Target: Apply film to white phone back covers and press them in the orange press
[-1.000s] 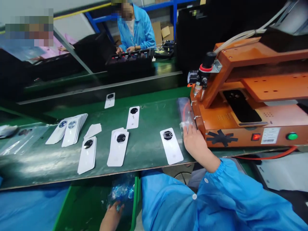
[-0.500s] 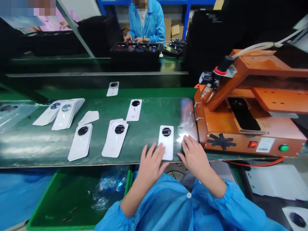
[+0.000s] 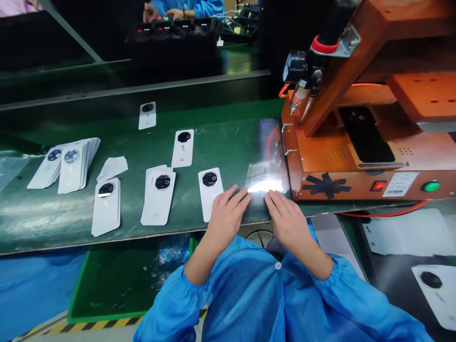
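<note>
Flat on the green mat, a white phone-shaped panel (image 3: 209, 190) with a dark round camera area lies beside my left hand (image 3: 228, 211), whose fingers are spread near a shiny clear film. My right hand (image 3: 287, 218) rests with fingers stretched over the front part of that clear film (image 3: 267, 166), close to the orange machine. Neither hand grips anything. More white panels lie to the left: a single one (image 3: 183, 148), a pair or small stack (image 3: 158, 199) and another stack (image 3: 107, 209).
An orange press machine (image 3: 320, 161) holding a black phone-shaped piece (image 3: 366, 135) stands at the right. Fanned white panels (image 3: 73, 166) lie far left. A green bin (image 3: 117, 285) is below the table edge. Across the bench, a person's hands work at a black tray (image 3: 174, 35).
The view has shifted down and right. My left hand has moved from the nearest white panel toward the clear film, and that panel now lies farther left of my hands.
</note>
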Motion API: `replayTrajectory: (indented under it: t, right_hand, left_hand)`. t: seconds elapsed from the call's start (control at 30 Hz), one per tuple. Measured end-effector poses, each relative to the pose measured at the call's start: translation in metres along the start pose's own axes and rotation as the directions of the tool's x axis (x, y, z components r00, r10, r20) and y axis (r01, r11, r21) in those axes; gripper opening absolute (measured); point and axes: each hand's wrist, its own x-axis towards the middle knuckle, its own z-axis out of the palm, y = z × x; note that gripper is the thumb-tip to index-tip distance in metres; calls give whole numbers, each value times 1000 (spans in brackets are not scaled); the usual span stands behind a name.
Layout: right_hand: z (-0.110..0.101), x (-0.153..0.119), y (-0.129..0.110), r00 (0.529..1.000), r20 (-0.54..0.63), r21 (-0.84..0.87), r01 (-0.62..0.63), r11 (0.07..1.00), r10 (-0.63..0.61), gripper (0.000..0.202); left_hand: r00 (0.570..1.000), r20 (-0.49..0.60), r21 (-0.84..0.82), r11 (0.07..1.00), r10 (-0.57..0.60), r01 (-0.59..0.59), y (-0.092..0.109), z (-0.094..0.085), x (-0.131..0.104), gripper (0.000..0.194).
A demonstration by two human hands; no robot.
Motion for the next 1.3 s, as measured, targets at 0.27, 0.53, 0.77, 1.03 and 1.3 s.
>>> replayTrajectory:
  t: [0.27,0.53,0.77,1.03,1.3]
  right_hand:
    - [4,15,-12,991,20,-61,-131,990,132,56]
    - [-8,17,-6,999,15,-31,-46,998,46,49]
    - [-18,63,-7,988,-116,204,120,972,-98,23]
    - [-6,86,-2,949,-29,136,314,940,-313,18]
    - [-19,86,-4,903,23,-25,430,902,-430,23]
  left_hand:
    - [984,-23,82,980,-178,179,7,9,2,47]
    - [972,-114,-35,978,-207,204,4,11,2,38]
    - [945,-113,-81,951,-306,298,6,14,9,27]
    - [898,-123,-217,894,-423,391,7,15,18,8]
    - [927,-102,-205,919,-362,336,2,14,24,7]
